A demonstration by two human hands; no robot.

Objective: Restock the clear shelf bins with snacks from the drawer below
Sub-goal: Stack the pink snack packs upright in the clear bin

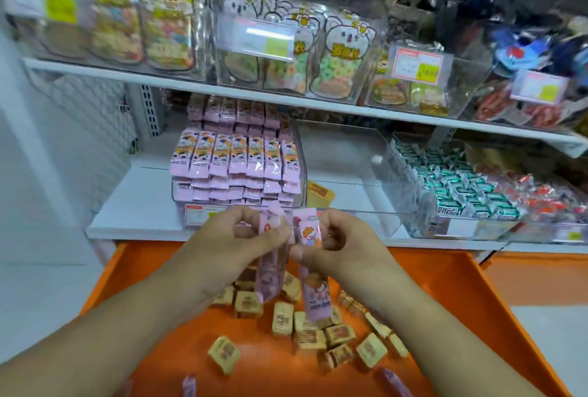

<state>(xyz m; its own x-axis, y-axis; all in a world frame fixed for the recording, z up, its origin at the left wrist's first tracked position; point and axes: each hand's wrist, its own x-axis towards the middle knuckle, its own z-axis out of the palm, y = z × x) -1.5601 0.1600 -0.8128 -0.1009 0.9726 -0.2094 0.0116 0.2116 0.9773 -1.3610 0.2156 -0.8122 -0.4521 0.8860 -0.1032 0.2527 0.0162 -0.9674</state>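
Above the open orange drawer, my left hand grips a long pink snack packet by its upper part. My right hand pinches another pink packet that hangs down. Both packets are upright and side by side, their tops touching between my hands. Straight behind them on the lower shelf stands a clear bin stacked with the same pink packets. To its right, a clear bin holds only one tan packet.
Several small tan wrapped snacks lie loose in the drawer, with a few pink packets at its near edge. Bins of green-white candies and red candies stand at the right. The upper shelf carries bins of bagged snacks.
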